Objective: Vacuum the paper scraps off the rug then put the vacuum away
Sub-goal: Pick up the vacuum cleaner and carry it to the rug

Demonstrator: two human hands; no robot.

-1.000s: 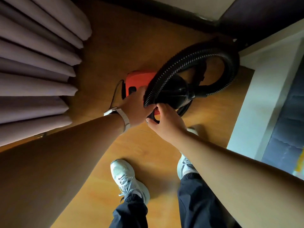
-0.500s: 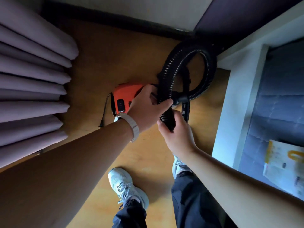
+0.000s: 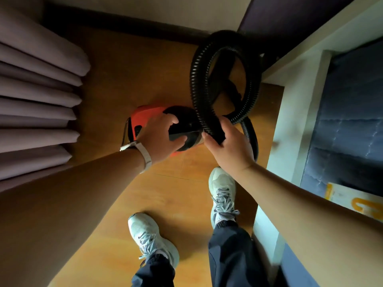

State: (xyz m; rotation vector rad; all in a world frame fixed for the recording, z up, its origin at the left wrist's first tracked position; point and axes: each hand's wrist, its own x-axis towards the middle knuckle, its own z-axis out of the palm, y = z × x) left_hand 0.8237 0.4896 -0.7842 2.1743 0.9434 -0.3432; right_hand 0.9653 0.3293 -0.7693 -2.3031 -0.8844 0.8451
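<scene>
Vacuum (image 3: pixel 145 118) on wood floor (image 3: pixel 176 195) by curtain (image 3: pixel 37 100); my left hand (image 3: pixel 159 139) grips its black top, right hand (image 3: pixel 230 148) curls round looped hose (image 3: pixel 255 79).

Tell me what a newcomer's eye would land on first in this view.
The orange and black canister vacuum at the centre draws the eye first, with the left hand gripping its black top. Just right of it, the right hand holds the ribbed black plastic hose, which loops up toward the wall. The pale grey pleated curtain fills the left edge.
</scene>
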